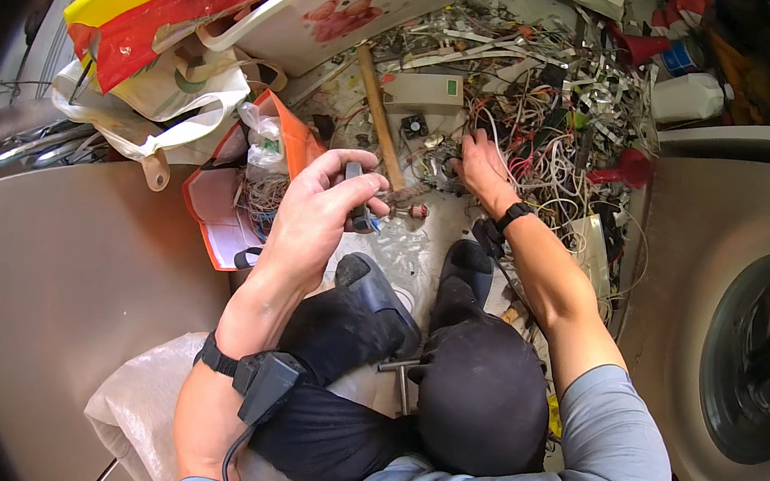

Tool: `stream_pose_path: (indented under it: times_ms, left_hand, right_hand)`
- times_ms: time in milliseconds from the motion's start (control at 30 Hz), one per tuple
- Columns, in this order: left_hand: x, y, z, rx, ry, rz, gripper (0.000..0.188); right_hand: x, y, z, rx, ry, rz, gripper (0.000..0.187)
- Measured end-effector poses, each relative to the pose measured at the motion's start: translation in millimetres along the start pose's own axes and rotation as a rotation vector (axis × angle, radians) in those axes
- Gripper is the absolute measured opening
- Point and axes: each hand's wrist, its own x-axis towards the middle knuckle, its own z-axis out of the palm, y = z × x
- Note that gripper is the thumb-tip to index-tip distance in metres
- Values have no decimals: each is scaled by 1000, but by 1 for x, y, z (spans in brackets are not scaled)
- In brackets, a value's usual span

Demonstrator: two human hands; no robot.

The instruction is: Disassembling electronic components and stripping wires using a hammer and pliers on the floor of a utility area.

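Observation:
My left hand (311, 205), raised over the floor in front of my feet, has its fingers closed round a small black part (355, 172) with a blue bit at its lower end. Farther right, my right hand (488, 171) reaches down to the near edge of a heap of wires and metal scraps (537, 115). Its fingers are curled low among small metal pieces, and what they grip is hidden. Between the hands lies a wooden handle (378, 116). A small reddish cylindrical part (418, 211) rests near its lower end.
An orange-edged bag (297, 136) with coiled wire stands at left, below a white bag (195, 114). A white bin (334, 16) leans behind. A washing machine (676, 274) bounds the right side. A red funnel (633, 168) lies by the scrap. A T-shaped metal tool (403, 385) is between my legs.

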Motion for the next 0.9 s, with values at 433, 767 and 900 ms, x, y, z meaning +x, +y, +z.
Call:
stream_pose_path:
  times_ms: [433,767,900]
  left_hand:
    - [-8,12,-5,-26,-74,86,33]
    - [-10,12,-3,-94,-135,110,36]
    - [-15,18,-7,-128,-80,96,36]
  right_hand:
    - [17,39,-2,499,-194,115,31]
    - [7,36,-16,579,327,304,35]
    - [2,-8,-63,1481,-97,499,33]
